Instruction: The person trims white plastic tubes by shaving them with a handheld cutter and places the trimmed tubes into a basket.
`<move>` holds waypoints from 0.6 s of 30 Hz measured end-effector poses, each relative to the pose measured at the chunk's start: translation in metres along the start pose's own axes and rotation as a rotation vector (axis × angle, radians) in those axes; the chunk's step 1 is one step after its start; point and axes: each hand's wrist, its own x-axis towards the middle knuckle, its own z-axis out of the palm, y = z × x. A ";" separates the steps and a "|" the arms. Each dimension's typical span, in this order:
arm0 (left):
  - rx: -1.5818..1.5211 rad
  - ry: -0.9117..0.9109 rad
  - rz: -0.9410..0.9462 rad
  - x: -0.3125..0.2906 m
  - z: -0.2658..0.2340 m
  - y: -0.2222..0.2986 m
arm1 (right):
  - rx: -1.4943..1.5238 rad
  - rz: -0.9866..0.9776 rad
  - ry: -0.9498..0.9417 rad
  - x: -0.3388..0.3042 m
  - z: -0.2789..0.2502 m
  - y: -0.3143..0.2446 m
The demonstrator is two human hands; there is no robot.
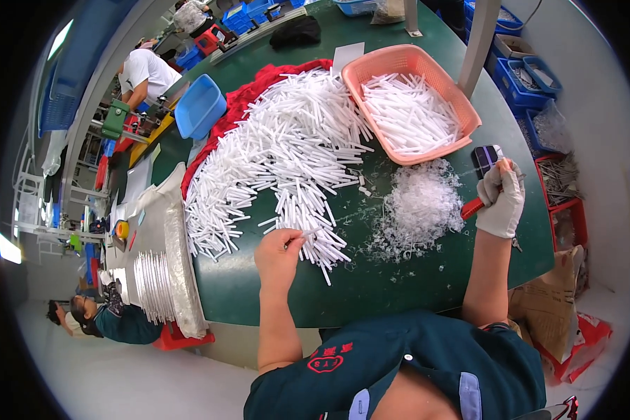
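A single thin white plastic tube (308,236) is pinched between the thumb and fingertips of the bare left hand (278,253), at the near edge of the large heap of white plastic tubes (287,150) spread over the dark green table (399,287). Well to the right of that pinch, the white-gloved right hand (502,199) is closed around a red-handled cutting tool (472,208); its blades are hidden by the glove and cannot be made out. Between the two hands lies a mound of small translucent white plastic offcuts (420,203), just left of the tool. Beyond the offcuts, further from the hands, a salmon-pink plastic basket (469,112) is seen partly filled with white tubes, presumably those already trimmed. The heap beyond the left hand is judged far larger than the basket's contents, so most of the work appears to be left. A red cloth (241,105) shows under the far side of the heap, and a blue plastic bin (199,106) stands beside it to the left.
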 end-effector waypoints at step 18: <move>-0.738 -0.121 -0.252 0.013 -0.003 0.022 | -0.963 0.061 -0.684 -0.039 0.023 0.023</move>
